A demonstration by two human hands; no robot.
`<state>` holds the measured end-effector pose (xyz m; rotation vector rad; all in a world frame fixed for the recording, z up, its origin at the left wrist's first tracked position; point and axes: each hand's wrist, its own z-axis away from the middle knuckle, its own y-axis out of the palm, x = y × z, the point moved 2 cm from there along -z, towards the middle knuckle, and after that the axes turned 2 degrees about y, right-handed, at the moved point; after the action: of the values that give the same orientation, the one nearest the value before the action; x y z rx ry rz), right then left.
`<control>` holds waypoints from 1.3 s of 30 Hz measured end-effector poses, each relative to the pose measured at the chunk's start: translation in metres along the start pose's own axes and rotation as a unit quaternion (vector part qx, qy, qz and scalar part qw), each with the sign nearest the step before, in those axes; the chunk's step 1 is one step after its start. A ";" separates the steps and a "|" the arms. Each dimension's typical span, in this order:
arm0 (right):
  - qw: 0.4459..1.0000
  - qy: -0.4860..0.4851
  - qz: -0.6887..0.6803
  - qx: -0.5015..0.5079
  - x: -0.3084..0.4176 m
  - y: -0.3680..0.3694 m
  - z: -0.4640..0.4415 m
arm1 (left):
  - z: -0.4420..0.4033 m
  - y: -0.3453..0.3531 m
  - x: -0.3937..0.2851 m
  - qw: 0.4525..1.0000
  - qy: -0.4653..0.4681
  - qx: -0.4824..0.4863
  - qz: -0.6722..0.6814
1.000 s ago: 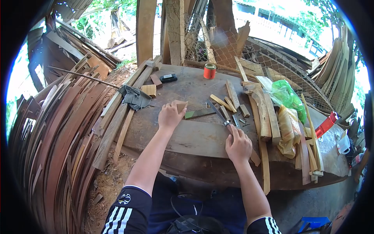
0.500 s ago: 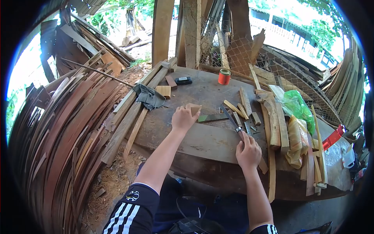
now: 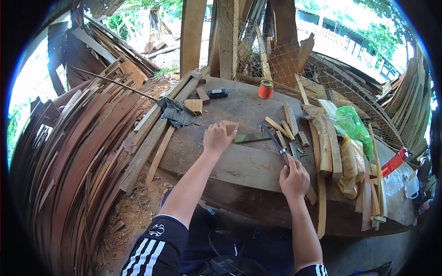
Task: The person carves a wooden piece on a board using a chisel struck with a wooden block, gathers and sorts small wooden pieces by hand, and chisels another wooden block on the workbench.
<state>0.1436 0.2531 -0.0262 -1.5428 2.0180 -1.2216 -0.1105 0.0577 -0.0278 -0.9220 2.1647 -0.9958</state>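
Note:
My left hand (image 3: 218,138) is closed around a small brown wooden block (image 3: 230,126) over the workbench. Part of the block is hidden by the fingers. Beside it on the bench lies a dark flat strip (image 3: 255,137) with a green end. My right hand (image 3: 294,178) grips the handle of a knife (image 3: 272,136), its dark narrow blade slanting up and to the left, the tip near the strip's right end. Several small wood offcuts (image 3: 287,129) lie just beyond the blade.
Long boards (image 3: 322,147), a green plastic bag (image 3: 353,124) and a yellow wrapper (image 3: 351,165) lie on the right. At the back stand a red can (image 3: 265,89) and a black box (image 3: 217,93). A grey cloth (image 3: 176,113) hangs over beams on the left, near stacked planks (image 3: 78,170).

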 end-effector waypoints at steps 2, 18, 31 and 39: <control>1.000 0.001 0.001 0.002 0.000 0.000 0.000 | 0.000 0.000 0.000 1.000 -0.002 0.000 0.001; 1.000 -0.002 -0.022 0.011 0.001 -0.001 -0.001 | -0.001 -0.006 0.001 0.992 -0.015 0.128 0.008; 0.995 -0.079 0.062 -0.001 0.001 0.004 -0.005 | 0.156 -0.405 -0.003 0.723 0.285 -0.495 0.388; 0.998 -0.032 0.052 0.029 -0.003 0.008 -0.003 | 0.192 -0.438 0.011 0.696 0.309 -0.558 0.329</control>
<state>0.1374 0.2574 -0.0312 -1.4149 1.9781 -1.1643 0.1735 -0.2399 0.2163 -0.0664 3.3243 0.6178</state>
